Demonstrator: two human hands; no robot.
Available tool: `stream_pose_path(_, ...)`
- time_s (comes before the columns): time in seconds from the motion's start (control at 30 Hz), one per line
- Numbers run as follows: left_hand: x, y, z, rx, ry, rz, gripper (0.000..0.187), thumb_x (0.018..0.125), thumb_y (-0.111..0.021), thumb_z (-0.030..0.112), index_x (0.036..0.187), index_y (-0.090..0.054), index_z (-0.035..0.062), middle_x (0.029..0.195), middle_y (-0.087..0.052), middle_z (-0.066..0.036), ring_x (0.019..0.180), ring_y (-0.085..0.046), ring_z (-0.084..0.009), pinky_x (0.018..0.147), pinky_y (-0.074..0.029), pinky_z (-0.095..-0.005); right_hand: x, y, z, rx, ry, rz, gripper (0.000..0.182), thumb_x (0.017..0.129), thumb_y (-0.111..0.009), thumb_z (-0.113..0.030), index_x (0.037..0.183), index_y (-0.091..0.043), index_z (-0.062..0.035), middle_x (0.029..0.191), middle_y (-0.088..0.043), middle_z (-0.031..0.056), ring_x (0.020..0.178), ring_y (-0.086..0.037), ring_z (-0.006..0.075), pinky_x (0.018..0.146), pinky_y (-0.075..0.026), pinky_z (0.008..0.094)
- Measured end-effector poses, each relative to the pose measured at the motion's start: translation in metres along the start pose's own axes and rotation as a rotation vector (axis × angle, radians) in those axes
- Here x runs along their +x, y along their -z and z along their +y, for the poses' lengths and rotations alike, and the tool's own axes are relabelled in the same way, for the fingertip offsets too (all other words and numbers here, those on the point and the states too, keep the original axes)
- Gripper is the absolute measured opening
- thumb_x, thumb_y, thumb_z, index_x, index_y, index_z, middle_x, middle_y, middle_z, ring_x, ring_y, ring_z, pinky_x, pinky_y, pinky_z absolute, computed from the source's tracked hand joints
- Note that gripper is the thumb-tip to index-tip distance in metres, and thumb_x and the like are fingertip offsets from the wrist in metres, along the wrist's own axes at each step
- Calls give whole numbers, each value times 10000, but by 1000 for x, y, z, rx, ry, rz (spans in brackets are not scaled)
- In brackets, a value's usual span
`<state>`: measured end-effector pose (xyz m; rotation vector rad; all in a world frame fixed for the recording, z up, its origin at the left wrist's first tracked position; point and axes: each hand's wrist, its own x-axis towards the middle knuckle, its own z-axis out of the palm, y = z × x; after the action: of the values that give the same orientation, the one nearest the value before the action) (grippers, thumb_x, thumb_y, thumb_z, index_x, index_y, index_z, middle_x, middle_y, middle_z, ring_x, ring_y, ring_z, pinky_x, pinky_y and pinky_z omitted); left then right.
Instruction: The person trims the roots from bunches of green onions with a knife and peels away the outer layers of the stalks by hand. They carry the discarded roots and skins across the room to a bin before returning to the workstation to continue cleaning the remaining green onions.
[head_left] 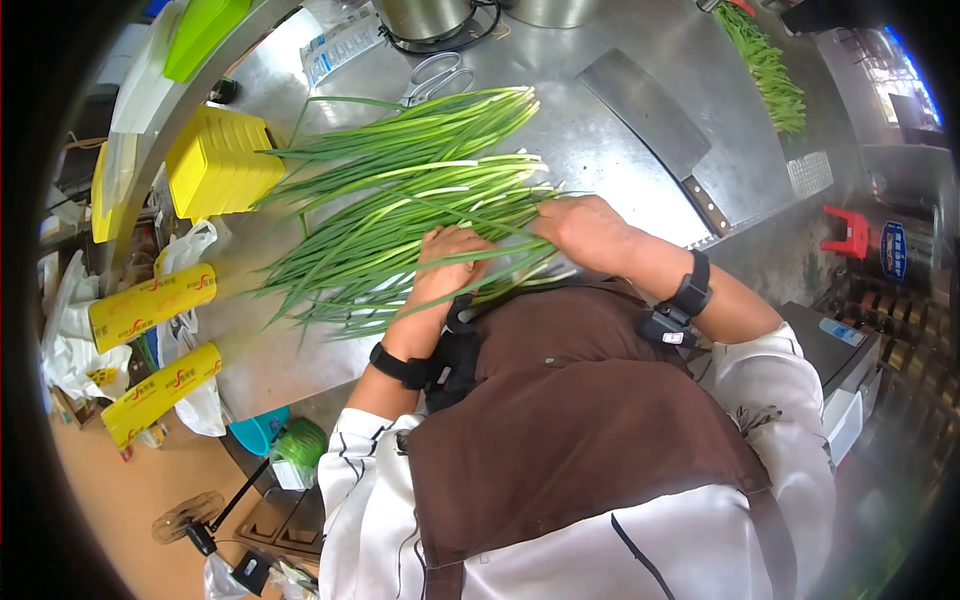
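Green scallions (390, 190) lie spread across the metal table in loose bunches, leaves to the left and pale ends to the right. My left hand (455, 258) is curled around some scallion stalks in the bunch closest to my apron. To its right, my right hand (585, 232) is closed on the ends of scallions, and a few long stalks run between the two hands. Its fingertips are partly hidden, so exactly how many stalks it grips cannot be seen. Both wrists wear black straps.
A wide cleaver (645, 112) lies flat to the right, its handle toward me. Scissors (438, 80) rest behind the scallions. Stacked yellow baskets (220, 165) stand left, near two yellow printed boxes (155, 305). More greens (765, 75) lie far right; a red stool (846, 232) stands beyond.
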<state>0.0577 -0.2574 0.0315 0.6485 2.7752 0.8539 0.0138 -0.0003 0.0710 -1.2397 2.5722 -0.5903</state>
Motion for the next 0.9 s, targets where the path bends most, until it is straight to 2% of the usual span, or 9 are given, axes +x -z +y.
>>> stream_pose_path(0.13,-7,10,2,130,20,-87,88,784,-733,106,855,-748,154,804,-663,-29,861,-615,-267,843,-441,-387,-20,18,26,5,-124,27,131,795,-579,-75,895,-663,-86,917,-626,96,872,-645,322,727,-525,436)
stream_pose_path(0.23,-12,8,6,7,66,1,81,802,-726,112,876,-743,141,831,-675,-36,877,-619,-268,847,-439,-390,-27,38,38,62,-317,-35,161,796,-619,-101,944,-679,-85,939,-630,102,882,-631,342,749,-510,448)
stream_pose_path(0.33,4,7,23,-48,18,169,59,813,-677,108,828,-721,145,822,-667,-20,864,-622,-259,828,-434,-405,-24,29,38,311,-303,-109,172,822,-648,-156,969,-689,-77,975,-644,124,906,-629,360,762,-500,459)
stream_pose_path(0.37,8,11,24,-50,12,151,118,830,-684,126,940,-722,140,964,-681,-36,935,-616,-263,853,-431,-407,-21,27,36,387,-295,-100,209,831,-692,-200,983,-699,-57,958,-667,152,876,-633,361,761,-492,448)
stream_pose_path(0.47,20,26,47,52,-26,276,263,809,-713,139,1072,-700,150,1126,-651,-50,1031,-589,-263,868,-425,-408,-10,28,32,620,-469,-266,246,825,-728,-211,999,-711,-38,886,-680,178,809,-636,337,747,-489,417)
stream_pose_path(0.5,20,30,47,15,-75,173,365,800,-732,175,1159,-671,152,1190,-616,-57,1084,-560,-261,871,-420,-411,-8,25,33,701,-517,-288,286,818,-752,-217,1022,-713,-19,812,-684,176,739,-619,268,729,-483,384)
stream_pose_path(0.6,26,20,47,82,-172,110,344,794,-738,201,1129,-682,151,1147,-621,-39,1064,-565,-249,864,-416,-409,0,26,32,794,-467,-364,318,831,-760,-227,1047,-697,-3,754,-659,62,698,-567,154,673,-471,331)
stream_pose_path(0.73,33,16,42,163,-250,228,188,766,-749,194,949,-726,159,959,-646,19,955,-590,-221,821,-418,-388,1,22,31,886,-477,-347,299,857,-741,-287,961,-711,-7,714,-627,25,682,-554,137,639,-454,316)
stream_pose_path(0.9,29,21,43,170,-264,255,126,768,-770,178,884,-739,138,848,-659,5,852,-603,-214,791,-416,-380,0,20,33,1066,-579,-372,300,887,-696,-369,844,-711,-72,671,-583,-19,651,-516,108,605,-414,283)
